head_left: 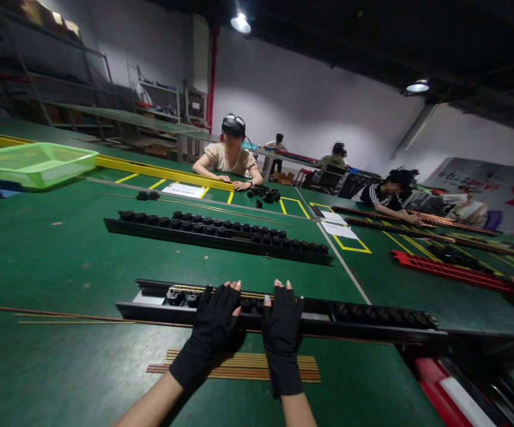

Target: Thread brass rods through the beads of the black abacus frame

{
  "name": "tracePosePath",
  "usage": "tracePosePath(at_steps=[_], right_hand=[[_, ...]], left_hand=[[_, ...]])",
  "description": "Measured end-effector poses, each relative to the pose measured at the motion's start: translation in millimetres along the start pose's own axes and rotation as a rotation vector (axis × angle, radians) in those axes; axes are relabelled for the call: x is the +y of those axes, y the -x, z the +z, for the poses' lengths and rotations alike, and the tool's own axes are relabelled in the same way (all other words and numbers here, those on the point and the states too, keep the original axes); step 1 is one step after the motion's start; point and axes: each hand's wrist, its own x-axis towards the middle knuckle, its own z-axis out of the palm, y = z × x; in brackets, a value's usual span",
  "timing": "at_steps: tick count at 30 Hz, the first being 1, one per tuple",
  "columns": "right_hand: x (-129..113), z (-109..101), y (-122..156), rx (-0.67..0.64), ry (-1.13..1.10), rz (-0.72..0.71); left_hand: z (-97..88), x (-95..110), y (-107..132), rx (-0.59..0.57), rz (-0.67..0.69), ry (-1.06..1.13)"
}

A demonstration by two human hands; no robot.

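Head view: two hands in black, open-fingered gloves at a black channel (150, 312), the landmark for all positions below. The left hand (216, 311) lies across the channel left of its middle, its fingers nearly straight and close together, the thumb standing apart from them. The right hand (282, 314) lies just right of the middle, its fingers extended forward with slight gaps and the thumb set off toward the left hand. Gold-coloured rods (252, 294) run lengthwise along the channel's inside, passing beneath the fingertips of both hands; whether the fingers pinch them or merely rest there cannot be told. Black blocks (175, 296) sit inside the channel to the left of the left hand, and a further row of blocks (373, 314) fills its right end. On the near side of the channel, beneath the wrists, lies a set of short rods (243, 375), parallel to it. Beyond the channel lies a second channel (150, 231), also bearing black blocks.
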Motion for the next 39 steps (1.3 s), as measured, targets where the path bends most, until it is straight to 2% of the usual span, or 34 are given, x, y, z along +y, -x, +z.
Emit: tracePosePath(at_steps=[7, 13, 23, 28, 39], right_hand=[[-1.6, -1.3, -1.6, -0.003, 0.014, 0.001], [3.5, -6.0, -5.9, 0.02, 0.03, 0.076], [6.7, -5.4, -5.4, 0.003, 0.02, 0.071], [6.3, -6.3, -7.2, 0.006, 0.016, 0.072], [4.9, -6.6, -7.6, 0.004, -0.068, 0.14]], left_hand=[[1.6, -0.7, 1.7, -0.016, 0.0, -0.005], [2.1, -1.2, 2.3, -0.017, -0.005, -0.003], [6.5, -2.8, 1.6, 0.031, -0.011, -0.007], [3.6, -2.3, 2.0, -0.001, 0.01, 0.001], [7.8, -3.9, 4.3, 0.004, -0.011, 0.011]])
